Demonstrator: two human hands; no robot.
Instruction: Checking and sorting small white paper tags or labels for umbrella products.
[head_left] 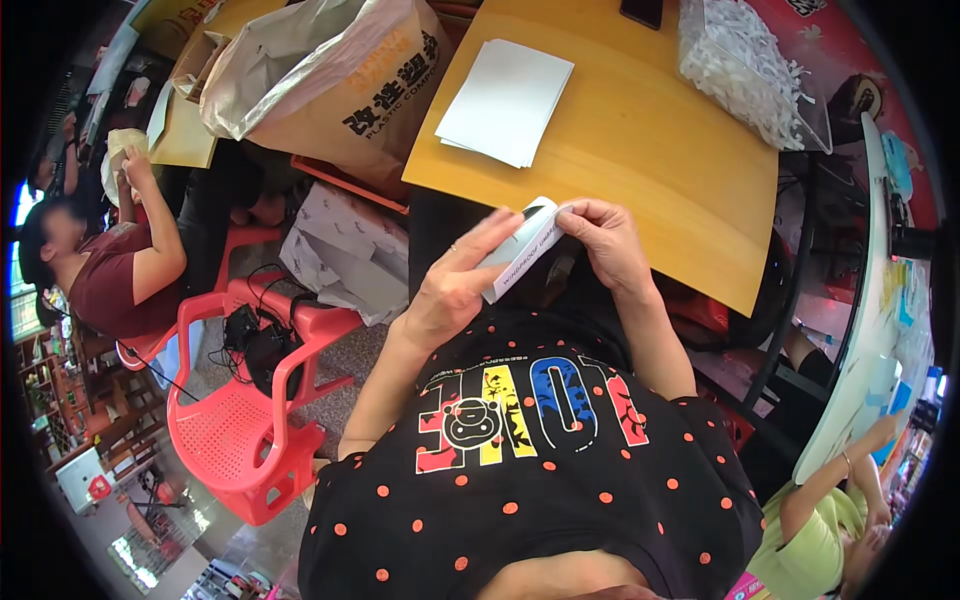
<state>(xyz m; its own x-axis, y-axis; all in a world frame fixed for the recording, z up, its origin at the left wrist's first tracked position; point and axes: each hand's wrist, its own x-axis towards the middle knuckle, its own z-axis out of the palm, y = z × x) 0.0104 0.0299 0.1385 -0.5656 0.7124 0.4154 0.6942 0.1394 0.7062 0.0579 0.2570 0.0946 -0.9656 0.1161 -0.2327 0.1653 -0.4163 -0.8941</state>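
Between my hands, just off the near edge of the yellow wooden table, is a white printed card, folded or curled lengthwise, with a strip of lettering along one side. My left hand holds it from the left, its fingers straight and lying along the card. At the far end, my right hand pinches the card's edge between thumb and fingers. A stack of flat white sheets lies on the table beyond my hands. The card's inner side is partly hidden by my left fingers.
A clear bin of white paper pieces stands at the table's far right, near a dark phone. Left are a large printed sack and a red plastic chair with black cables. Other people sit at left and lower right.
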